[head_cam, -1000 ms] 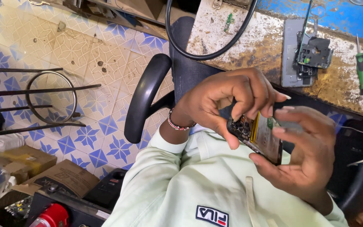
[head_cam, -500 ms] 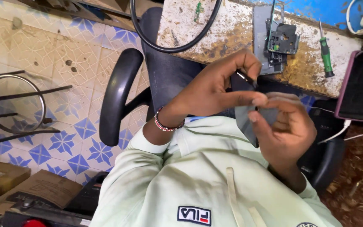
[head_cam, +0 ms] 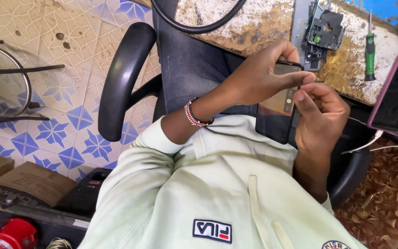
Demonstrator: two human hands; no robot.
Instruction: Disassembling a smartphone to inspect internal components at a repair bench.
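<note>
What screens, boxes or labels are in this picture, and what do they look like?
Phone: dark rectangular screen, held between the left hand and right hand.
Second phone: dark screen, pink case, on the worn bench at right.
Cardboard boxes: brown, flat, on the floor lower left.
Chest patch: small dark rectangle on the pale hoodie.

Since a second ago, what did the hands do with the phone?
The left hand shifted its fingertips to the dark phone's top right edge, and the right hand opened its grip around the side. Both kept hold; the green screwdriver stayed on the bench.
</note>
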